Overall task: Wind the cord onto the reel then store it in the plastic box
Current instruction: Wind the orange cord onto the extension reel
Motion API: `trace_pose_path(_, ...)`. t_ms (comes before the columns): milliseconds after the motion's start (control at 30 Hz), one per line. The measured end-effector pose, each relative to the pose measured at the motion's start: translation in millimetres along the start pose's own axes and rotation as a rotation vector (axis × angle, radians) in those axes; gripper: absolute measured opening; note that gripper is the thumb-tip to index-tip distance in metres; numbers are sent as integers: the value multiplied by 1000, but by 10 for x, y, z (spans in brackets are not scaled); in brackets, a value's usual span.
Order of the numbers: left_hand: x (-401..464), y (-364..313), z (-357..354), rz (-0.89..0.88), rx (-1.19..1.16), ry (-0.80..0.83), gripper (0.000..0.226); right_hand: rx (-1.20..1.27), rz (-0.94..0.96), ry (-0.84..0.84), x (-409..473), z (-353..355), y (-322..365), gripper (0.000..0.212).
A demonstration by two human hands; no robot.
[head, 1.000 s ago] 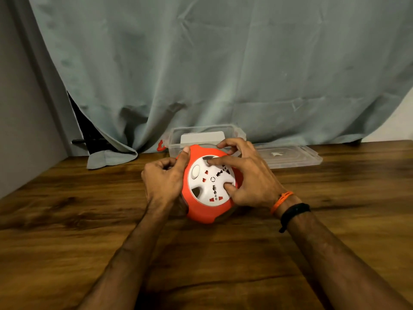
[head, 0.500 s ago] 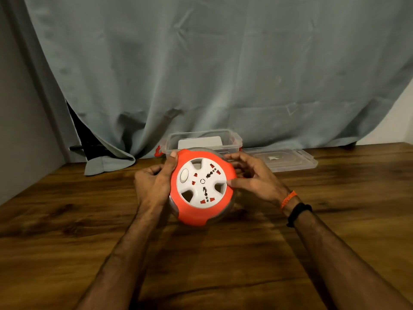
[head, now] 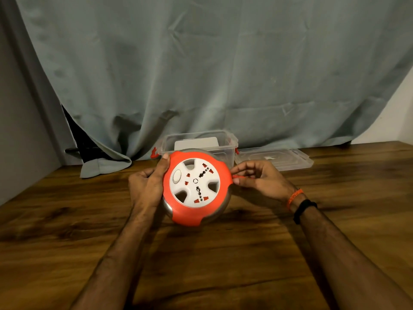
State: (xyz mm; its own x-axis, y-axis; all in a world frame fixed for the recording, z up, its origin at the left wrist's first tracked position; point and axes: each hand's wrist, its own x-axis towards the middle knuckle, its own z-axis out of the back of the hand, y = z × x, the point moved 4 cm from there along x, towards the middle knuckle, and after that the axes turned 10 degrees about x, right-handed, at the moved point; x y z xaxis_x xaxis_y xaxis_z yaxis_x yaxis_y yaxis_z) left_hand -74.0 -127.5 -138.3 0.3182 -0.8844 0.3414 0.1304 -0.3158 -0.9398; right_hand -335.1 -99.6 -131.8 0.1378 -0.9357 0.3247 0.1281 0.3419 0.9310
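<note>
Round orange reel [head: 196, 186] w/ white socket face (tilted), left hand [head: 146, 186] gripping rim, right hand [head: 260, 179] pinching edge

A single wide-angle view looks from the person's head, forward and down along both forearms onto the wooden surface [head: 67, 231]. It sits close to the hands, which fall near the middle, and faces a grey curtain [head: 223, 63] hanging at the far edge (straight lines bow slightly toward the borders). No second view shares the scene.
</note>
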Motion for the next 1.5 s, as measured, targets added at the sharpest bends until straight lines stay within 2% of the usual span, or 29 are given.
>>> trace_pose_path(200,24,4,1,-9,-18,5,52,138,37,-118,46,7,7,19)
trace_pose_path(500,10,55,-2,23,-29,21,64,368,43,-265,103,-23,-115,23)
trace_pose_path(700,-15,29,-6,24,-17,17,66,594,-3,-315,102,-46,-150,52)
trace_pose_path(867,-38,9,1,18,-3,-27,58,572,4,-374,144,-184,-175,17)
trace_pose_path(1067,-83,42,39,85,-22,-127,48,657,-10,-318,116,-269,-86,31)
trace_pose_path(1167,-125,54,28,129,-26,-151,48,759,-34,-331,94,-310,-79,25)
trace_pose_path(1300,-192,45,24,156,-4,-165,46,876,-91,-434,51,-359,-110,16)
trace_pose_path(1500,-347,58,119,215,18,-185,45,892,-57,-539,-35,-445,-76,4)
